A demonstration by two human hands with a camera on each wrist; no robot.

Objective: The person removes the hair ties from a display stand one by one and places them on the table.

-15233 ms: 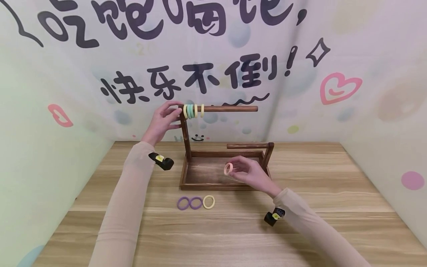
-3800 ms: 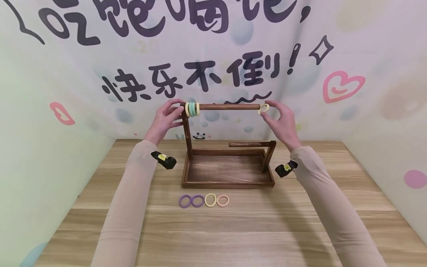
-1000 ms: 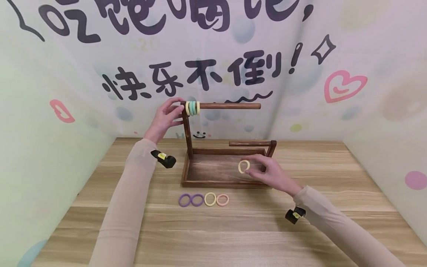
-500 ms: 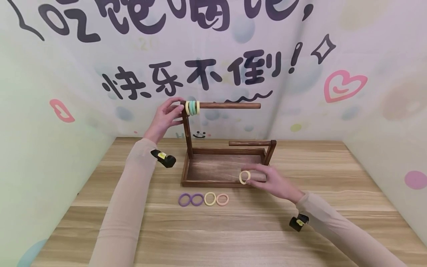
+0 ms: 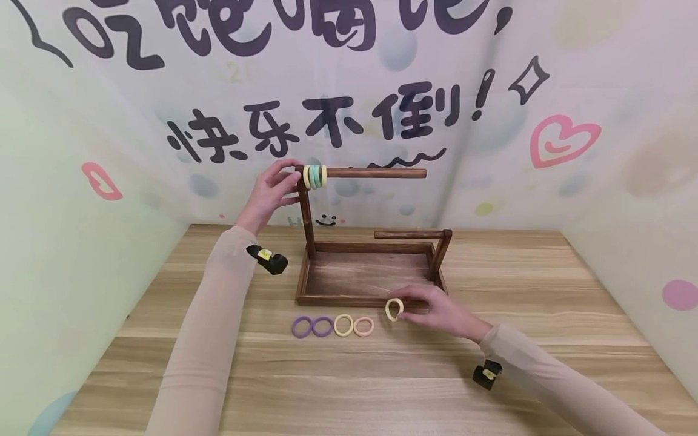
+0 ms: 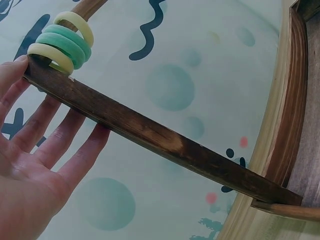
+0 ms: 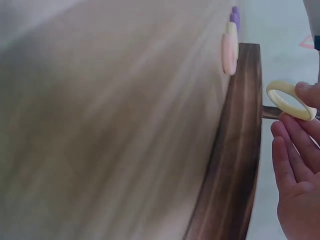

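In the head view my left hand (image 5: 267,191) grips the top of the tall post (image 5: 306,218) of a dark wooden stand, thumb in front. The left wrist view shows its other fingers along the post. Beside it, two turquoise hair ties (image 6: 70,45) hang between two pale yellow ones on the upper bar (image 5: 376,173). My right hand (image 5: 436,310) pinches another yellow hair tie (image 7: 295,111) between thumb and fingers, low before the tray's front rim (image 5: 349,300). It is just right of a table row: two purple hair ties (image 5: 322,336), one yellow (image 5: 343,336), one peach (image 5: 364,336).
A short lower bar (image 5: 406,234) juts leftward from a post at the tray's right end. The stand is on a wood-grain table (image 5: 338,399), backed by a printed cloth (image 5: 245,194) with large lettering. Pale walls flank both sides.
The peach hair tie, earlier in my right hand, now lies in the row. A yellow hair tie came off the upper bar's free end, and my right hand has lowered it past the tray.
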